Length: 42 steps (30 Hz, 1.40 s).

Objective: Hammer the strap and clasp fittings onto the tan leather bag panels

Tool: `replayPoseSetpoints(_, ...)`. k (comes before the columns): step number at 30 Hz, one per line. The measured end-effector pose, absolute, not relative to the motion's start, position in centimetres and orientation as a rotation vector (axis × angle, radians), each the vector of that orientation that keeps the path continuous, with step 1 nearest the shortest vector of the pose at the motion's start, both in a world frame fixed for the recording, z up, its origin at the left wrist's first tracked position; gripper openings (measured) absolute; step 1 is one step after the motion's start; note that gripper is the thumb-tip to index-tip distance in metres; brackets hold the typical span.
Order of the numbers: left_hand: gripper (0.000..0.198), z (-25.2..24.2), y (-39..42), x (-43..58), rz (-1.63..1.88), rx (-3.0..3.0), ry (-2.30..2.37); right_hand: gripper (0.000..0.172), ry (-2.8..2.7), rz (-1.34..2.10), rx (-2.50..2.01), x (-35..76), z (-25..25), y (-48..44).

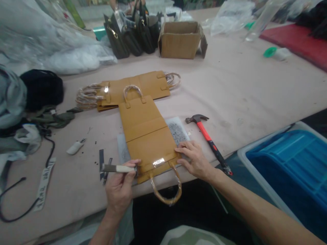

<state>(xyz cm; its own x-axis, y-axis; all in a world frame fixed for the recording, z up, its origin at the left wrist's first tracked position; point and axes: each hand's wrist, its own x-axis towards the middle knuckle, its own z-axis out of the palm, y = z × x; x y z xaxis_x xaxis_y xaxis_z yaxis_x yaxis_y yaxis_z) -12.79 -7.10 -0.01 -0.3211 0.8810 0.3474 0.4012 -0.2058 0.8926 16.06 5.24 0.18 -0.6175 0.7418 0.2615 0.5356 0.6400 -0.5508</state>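
Two bare hands are shown, the left hand (119,190) and the right hand (195,160), each followed by a forearm left uncovered up to the frame's edge. Below them, pale grey-green cloth (194,238) is glimpsed (clothing, kind unclear).

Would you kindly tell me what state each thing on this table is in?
left hand: closed around white-handled tool
right hand: open, flat on tan bag
tan bag: unfolded flat on the grey pad
hammer: lying on the table, unheld
cardboard box: open
black handbags: upright
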Motion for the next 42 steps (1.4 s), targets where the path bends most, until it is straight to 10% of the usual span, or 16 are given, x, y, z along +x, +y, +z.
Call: replayPoseSetpoints(42,0.011,2.0,-0.7,-3.5,1.357,1.469,1.621,0.022,-2.310,0.769,-0.982,16.3,1.1,5.3)
